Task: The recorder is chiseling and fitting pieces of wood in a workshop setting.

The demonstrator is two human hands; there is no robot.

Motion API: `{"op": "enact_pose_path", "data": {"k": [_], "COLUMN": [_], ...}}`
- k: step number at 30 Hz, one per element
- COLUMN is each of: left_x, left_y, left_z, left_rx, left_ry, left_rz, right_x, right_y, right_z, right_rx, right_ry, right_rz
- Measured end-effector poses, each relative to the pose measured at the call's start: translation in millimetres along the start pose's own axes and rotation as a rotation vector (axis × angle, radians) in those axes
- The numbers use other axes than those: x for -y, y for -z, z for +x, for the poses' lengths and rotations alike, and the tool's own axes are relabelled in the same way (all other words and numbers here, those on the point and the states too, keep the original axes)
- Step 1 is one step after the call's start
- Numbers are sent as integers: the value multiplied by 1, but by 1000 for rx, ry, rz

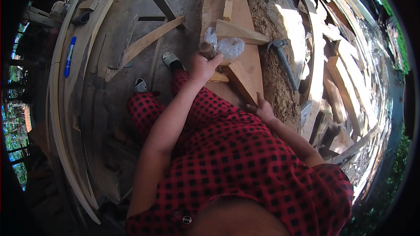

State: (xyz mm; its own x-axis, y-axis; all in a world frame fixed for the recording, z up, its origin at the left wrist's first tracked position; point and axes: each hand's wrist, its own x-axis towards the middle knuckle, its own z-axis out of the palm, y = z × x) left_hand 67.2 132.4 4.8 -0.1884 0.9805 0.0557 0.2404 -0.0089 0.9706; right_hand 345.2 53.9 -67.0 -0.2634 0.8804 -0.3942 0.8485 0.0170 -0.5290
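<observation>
My left hand [204,68] is closed around a brown round wooden handle [207,49]; whatever is at its lower end is hidden by the hand. A crumpled clear plastic bag [231,48] lies just beyond my fingers. With its fingers on the near end of a wedge-shaped wooden piece [240,82], my right hand [264,111] grips it over a wide plank [258,67]. A smaller pale wood piece [218,77] shows under my left hand. Farther up the plank lie a tapered wooden piece [239,31] and a short block [228,8].
A hammer [283,63] rests on the rough-barked log [280,89] at the right, beside piled offcuts [345,89]. Long boards [83,61] at the left carry a blue marker [70,57]. A curved wooden piece [146,43] leans near my feet.
</observation>
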Motion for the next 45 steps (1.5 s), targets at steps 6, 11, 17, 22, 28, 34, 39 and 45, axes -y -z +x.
{"op": "enact_pose_path", "data": {"k": [6, 11, 17, 22, 28, 34, 39, 45], "left_x": [-19, -42, -26, -44, -28, -50, -26, 26], "left_y": [-15, -30, -40, -34, -28, -27, -27, 9], "left_z": [11, 14, 14, 12, 17, 1, 7, 8], "left_rx": [35, 129, 40, 198, 119, 192, 127, 78], "left_ry": [1, -29, -295, -92, -263, -104, -287, -63], "left_rz": [226, 365, 328, 439, 405, 459, 437, 51], "right_x": [73, 117, 116, 128, 112, 124, 112, 85], "right_y": [104, 158, 176, 175, 178, 165, 174, 130], "right_z": [-15, -28, -22, -41, -21, -39, -22, -15], "right_rx": [-78, -365, -183, -463, -151, -516, -23, -356], "right_ry": [184, 506, 434, 482, 434, 558, 347, 355], "right_rz": [739, 715, 75, 414, 159, 421, 322, 585]}}
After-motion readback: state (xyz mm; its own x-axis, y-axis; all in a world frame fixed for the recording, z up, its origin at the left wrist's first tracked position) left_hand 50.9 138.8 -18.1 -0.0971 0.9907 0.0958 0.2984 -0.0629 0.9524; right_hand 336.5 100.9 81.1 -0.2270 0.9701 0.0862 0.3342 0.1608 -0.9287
